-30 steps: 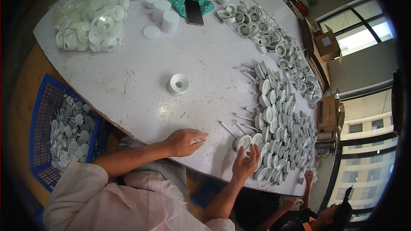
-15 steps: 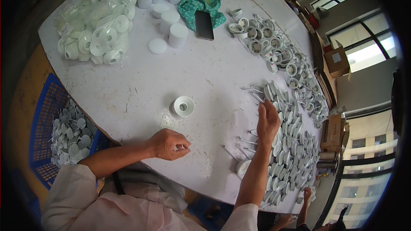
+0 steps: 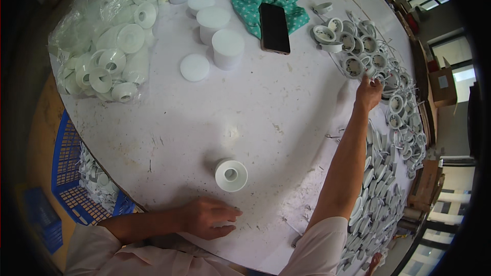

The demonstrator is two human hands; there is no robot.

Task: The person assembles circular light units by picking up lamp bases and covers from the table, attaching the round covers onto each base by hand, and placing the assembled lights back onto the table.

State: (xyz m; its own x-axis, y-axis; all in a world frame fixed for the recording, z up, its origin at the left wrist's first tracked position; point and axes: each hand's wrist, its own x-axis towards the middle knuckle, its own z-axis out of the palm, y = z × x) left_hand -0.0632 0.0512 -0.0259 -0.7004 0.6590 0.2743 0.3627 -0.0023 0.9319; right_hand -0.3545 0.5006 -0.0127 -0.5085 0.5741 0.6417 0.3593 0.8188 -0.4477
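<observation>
Round fittings [image 3: 379, 61] are white, hollow (some tilted).

Black phone [image 3: 274, 28] partly on green dotted cloth [image 3: 249, 1] — cardboard box [image 3: 441, 87] near window [image 3: 464, 77].

R hand [image 3: 369, 92], 1 sec ago down by the near end of the rows of white discs [image 3: 376, 214], then up by their far end, is now past them w/ fingertips at the pile of round white cups [image 3: 353, 66]; grip unclear. R arm goes from bent to nearly straight & now crosses the disc rows, hiding part of them. L hand [image 3: 209, 218] is closer to the lone white cup [image 3: 231, 176] than 1 sec ago; fingers go from curled to straighter, thumb apart. Whole view shifts too: table stuff sits lower, co-worker's head is gone, only a bit of co-worker's hand [image 3: 376, 261] shows.
</observation>
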